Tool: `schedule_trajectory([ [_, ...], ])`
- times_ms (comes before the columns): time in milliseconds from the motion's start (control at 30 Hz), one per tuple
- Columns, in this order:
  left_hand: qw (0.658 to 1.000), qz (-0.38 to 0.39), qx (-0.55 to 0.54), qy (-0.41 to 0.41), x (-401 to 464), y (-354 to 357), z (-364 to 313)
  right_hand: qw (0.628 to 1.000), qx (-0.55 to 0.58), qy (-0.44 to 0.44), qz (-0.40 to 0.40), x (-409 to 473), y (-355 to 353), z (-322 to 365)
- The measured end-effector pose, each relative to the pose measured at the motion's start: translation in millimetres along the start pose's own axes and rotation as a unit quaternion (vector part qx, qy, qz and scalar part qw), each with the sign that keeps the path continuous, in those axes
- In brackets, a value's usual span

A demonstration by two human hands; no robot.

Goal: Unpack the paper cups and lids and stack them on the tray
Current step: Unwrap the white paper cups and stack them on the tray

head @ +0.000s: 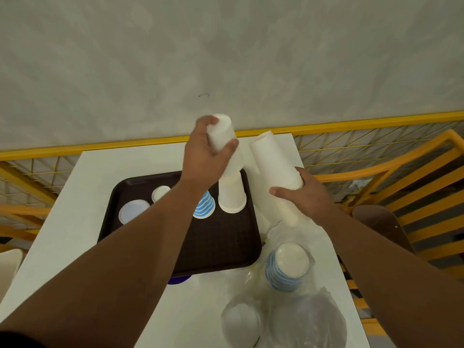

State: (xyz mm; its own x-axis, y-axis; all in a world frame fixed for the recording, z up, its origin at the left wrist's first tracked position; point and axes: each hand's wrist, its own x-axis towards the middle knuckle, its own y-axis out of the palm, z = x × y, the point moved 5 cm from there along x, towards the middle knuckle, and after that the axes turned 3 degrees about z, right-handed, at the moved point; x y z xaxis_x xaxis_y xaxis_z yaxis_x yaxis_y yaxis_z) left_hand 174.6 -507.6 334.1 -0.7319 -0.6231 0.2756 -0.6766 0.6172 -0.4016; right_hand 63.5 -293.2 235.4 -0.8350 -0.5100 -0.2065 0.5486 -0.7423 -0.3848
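Note:
A dark brown tray (pixel 221 244) lies on the white table (pixel 75 234). On it stand a tall upside-down stack of white paper cups (pixel 232 194), an upside-down blue-striped cup (pixel 204 208), and two white lids (pixel 134 210) (pixel 160 193). My left hand (pixel 206 151) grips the top of the tall stack. My right hand (pixel 306 194) holds a second, tilted stack of white cups (pixel 275 159) by its rim end, just right of the tray.
Clear plastic bags (pixel 301 317) lie at the table's near right, holding a blue-striped cup stack (pixel 288 267) and lids (pixel 241 320). A yellow railing (pixel 351 121) runs behind the table. A brown chair (pixel 376 222) stands to the right, a white chair (pixel 10 264) to the left.

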Motion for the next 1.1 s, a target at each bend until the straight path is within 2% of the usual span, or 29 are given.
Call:
schedule_trajectory([
  [233, 0.990, 0.096, 0.089, -0.052, -22.3, 34.0, 55.7, 1.000, 0.012, 0.005, 0.013, 1.5, 4.1, -7.0],
  [400, 0.963, 0.182, 0.188, -0.063, -32.2, 44.0, 79.9, 0.998, 0.048, 0.018, 0.035, 0.5, 6.7, -11.6],
  [467, 0.961, 0.178, 0.205, -0.051, -31.7, 41.0, 78.7, 0.996, 0.074, 0.025, 0.044, -0.2, 5.7, -10.1],
  [500, 0.968, 0.152, 0.198, -0.038, -30.3, 37.6, 72.9, 0.994, 0.091, 0.028, 0.053, -0.4, 5.2, -8.8],
  [600, 0.993, 0.021, 0.112, 0.030, -25.2, 24.2, 32.2, 0.987, 0.129, 0.024, 0.088, 0.5, 5.8, 1.4],
  [633, 0.997, 0.003, 0.069, 0.040, -22.5, 23.3, 17.6, 0.985, 0.136, 0.021, 0.099, 0.9, 6.7, 6.6],
  [700, 0.998, 0.054, -0.031, -0.001, -14.9, 30.9, -5.6, 0.980, 0.149, 0.013, 0.129, 1.4, 9.5, 18.0],
  [767, 0.982, 0.141, -0.115, -0.061, -9.7, 43.1, -17.8, 0.975, 0.148, 0.002, 0.164, 1.0, 13.2, 29.7],
  [800, 0.974, 0.160, -0.138, -0.079, -9.1, 46.8, -19.5, 0.974, 0.142, -0.003, 0.178, 0.5, 14.7, 34.7],
  [933, 0.960, 0.120, -0.203, -0.148, -11.1, 52.2, -6.1, 0.979, 0.097, -0.022, 0.175, -0.2, 21.7, 48.7],
  [1100, 0.950, 0.082, -0.232, -0.191, -17.5, 62.4, -0.1, 0.995, 0.010, -0.042, 0.088, 1.3, 23.1, 55.9],
])
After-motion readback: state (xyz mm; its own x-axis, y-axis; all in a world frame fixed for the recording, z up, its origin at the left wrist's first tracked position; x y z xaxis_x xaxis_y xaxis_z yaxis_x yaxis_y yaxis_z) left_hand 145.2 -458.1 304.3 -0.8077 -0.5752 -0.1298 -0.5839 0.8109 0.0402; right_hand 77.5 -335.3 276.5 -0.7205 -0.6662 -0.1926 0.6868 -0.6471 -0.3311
